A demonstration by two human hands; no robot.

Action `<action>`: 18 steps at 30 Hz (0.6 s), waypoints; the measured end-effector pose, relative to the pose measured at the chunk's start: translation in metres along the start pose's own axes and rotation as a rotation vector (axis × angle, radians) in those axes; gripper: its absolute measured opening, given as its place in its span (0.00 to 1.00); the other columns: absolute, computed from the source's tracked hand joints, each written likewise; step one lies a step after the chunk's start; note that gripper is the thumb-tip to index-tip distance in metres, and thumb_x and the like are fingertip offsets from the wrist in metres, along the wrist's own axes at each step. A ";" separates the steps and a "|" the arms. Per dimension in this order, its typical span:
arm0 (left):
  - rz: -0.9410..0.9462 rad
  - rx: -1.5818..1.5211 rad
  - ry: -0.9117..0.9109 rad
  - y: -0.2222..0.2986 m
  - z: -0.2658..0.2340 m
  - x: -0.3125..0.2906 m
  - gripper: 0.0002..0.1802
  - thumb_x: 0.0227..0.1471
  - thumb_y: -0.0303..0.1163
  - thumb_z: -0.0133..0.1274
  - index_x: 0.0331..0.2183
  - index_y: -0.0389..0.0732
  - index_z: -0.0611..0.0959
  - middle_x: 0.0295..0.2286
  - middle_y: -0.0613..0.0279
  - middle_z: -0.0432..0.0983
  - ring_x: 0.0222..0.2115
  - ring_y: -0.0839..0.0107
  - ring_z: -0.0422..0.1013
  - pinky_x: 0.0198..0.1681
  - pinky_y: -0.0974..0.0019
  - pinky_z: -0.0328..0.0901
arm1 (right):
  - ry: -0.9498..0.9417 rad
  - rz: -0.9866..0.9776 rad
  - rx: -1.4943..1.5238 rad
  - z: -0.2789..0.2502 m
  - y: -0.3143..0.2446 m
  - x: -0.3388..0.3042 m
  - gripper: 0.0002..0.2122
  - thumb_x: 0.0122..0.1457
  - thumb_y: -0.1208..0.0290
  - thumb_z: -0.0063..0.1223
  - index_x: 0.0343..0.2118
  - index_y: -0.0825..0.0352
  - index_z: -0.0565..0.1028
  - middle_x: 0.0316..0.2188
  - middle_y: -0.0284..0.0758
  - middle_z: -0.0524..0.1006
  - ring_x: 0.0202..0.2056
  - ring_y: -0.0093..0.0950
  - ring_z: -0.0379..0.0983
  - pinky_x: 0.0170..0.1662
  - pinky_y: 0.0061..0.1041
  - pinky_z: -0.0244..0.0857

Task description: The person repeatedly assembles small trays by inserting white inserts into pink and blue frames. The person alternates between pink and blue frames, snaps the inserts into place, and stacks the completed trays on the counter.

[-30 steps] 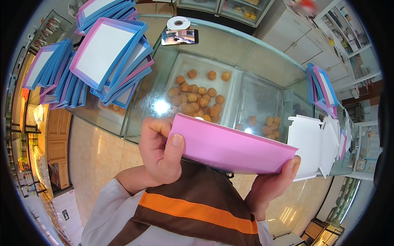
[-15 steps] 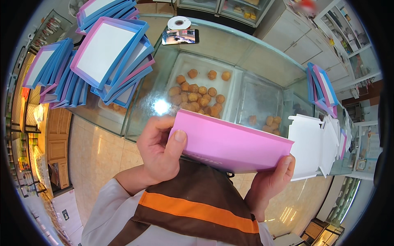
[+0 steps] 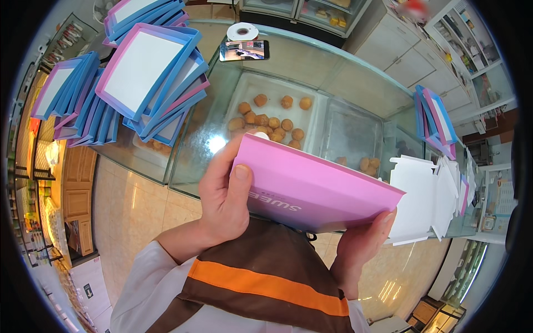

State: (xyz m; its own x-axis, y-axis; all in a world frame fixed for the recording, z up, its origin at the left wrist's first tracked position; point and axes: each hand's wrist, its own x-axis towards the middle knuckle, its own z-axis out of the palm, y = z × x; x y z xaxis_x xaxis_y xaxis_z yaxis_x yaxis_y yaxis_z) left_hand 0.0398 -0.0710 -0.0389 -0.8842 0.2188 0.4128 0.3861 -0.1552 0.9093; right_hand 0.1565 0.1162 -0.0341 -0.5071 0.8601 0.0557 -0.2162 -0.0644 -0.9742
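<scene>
A pink cardboard box (image 3: 311,186) with a white inner edge is held up before my brown apron, its pink side facing me. My left hand (image 3: 227,194) is closed on the box's left end, thumb flat on the pink side and fingers behind. At the lower right corner, my right hand (image 3: 363,244) supports the box between thumb and fingers; its fingers are partly hidden. Beyond the box, round brown baked balls (image 3: 273,122) lie in a white tray (image 3: 252,86) inside a glass case. The box hides the tray's near part.
Stacked blue and pink box trays (image 3: 139,69) stand at the left. Flat white cardboard pieces (image 3: 411,191) lie at the right, near more blue and pink trays (image 3: 436,122). A phone (image 3: 244,50) and a white roll (image 3: 242,31) rest on the glass case's far left corner (image 3: 222,66).
The box's left end has risen, and more of its pink side shows. My left hand has moved up and slightly right with it. My right thumb lies flatter along the corner.
</scene>
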 end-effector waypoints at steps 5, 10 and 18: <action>-0.045 -0.145 -0.001 0.010 0.010 0.016 0.22 0.71 0.36 0.45 0.58 0.30 0.71 0.48 0.57 0.76 0.46 0.76 0.71 0.52 0.69 0.64 | -0.176 -0.091 0.005 -0.015 -0.019 0.025 0.19 0.73 0.57 0.45 0.53 0.69 0.70 0.45 0.35 0.76 0.46 0.25 0.74 0.49 0.25 0.69; -0.061 -0.285 0.056 0.009 0.021 0.022 0.15 0.70 0.35 0.49 0.48 0.32 0.75 0.40 0.61 0.78 0.39 0.81 0.70 0.45 0.73 0.65 | -0.156 -0.101 0.037 -0.010 -0.029 0.035 0.14 0.71 0.61 0.47 0.46 0.68 0.72 0.37 0.34 0.76 0.38 0.21 0.73 0.37 0.21 0.67; -0.254 -0.369 0.015 0.007 0.011 0.027 0.12 0.69 0.34 0.50 0.45 0.34 0.77 0.36 0.65 0.78 0.36 0.83 0.71 0.42 0.74 0.66 | -0.243 0.079 0.101 -0.015 -0.028 0.051 0.11 0.70 0.64 0.48 0.43 0.69 0.74 0.35 0.33 0.76 0.35 0.23 0.72 0.42 0.21 0.66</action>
State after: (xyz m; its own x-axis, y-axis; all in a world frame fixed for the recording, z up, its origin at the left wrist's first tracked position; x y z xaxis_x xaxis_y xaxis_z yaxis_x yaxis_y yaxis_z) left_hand 0.0220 -0.0555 -0.0204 -0.9435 0.2812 0.1754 0.0388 -0.4319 0.9011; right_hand 0.1492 0.1696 -0.0069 -0.7085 0.7044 0.0433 -0.2440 -0.1869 -0.9516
